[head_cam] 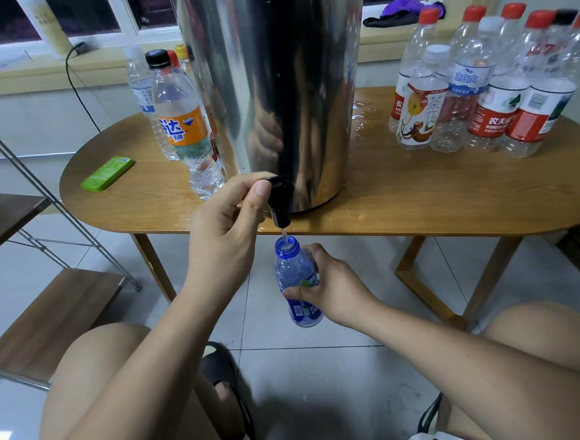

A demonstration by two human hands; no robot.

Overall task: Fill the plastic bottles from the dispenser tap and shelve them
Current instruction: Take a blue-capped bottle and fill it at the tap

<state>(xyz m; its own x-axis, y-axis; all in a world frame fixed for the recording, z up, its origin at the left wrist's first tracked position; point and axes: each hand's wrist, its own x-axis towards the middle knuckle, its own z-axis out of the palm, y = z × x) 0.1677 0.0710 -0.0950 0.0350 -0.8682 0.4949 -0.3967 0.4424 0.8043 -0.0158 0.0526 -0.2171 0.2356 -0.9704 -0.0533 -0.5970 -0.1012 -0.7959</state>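
Left hand (227, 220) pinches the tap (279, 203); right hand (324, 288) grips the uncapped blue bottle (294, 281) beneath, water running in.

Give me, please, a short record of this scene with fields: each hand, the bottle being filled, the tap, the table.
left hand: pinches the lever of the black tap
right hand: holds the blue bottle round its middle
blue bottle: uncapped, upright, mouth under the tap, thin stream running in
dispenser: steel, stands on the wooden table
right group: capped bottles right of the dispenser
left group: capped bottles left of it
spill: water on the table
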